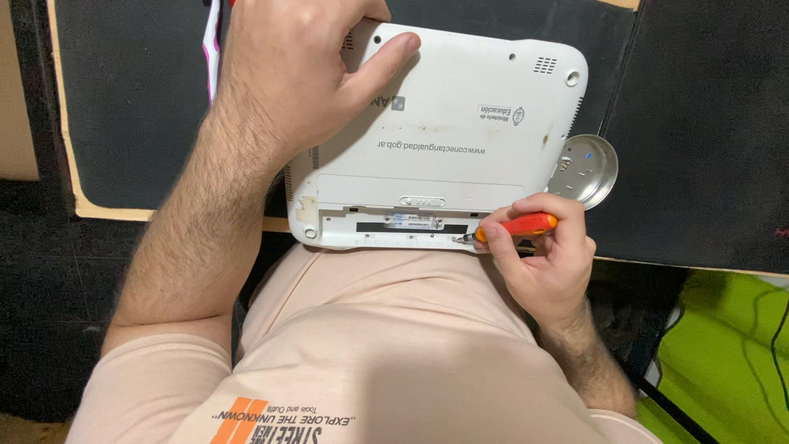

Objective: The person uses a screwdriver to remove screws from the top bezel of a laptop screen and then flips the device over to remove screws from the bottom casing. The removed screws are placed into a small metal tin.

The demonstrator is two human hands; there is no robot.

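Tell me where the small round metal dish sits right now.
Head view, right side: the small round metal dish lies on the black mat, beside the white laptop's right edge.

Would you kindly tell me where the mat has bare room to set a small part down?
Bare mat lies left of the left hand, and more right of the metal dish. It is crowded where the right hand works the screwdriver at the laptop.

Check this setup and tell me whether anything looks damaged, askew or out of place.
The white laptop lies upside down, its near edge overhanging the table edge. Brownish stains mark its right side near the metal dish. The left hand presses it down; the right hand holds an orange screwdriver.
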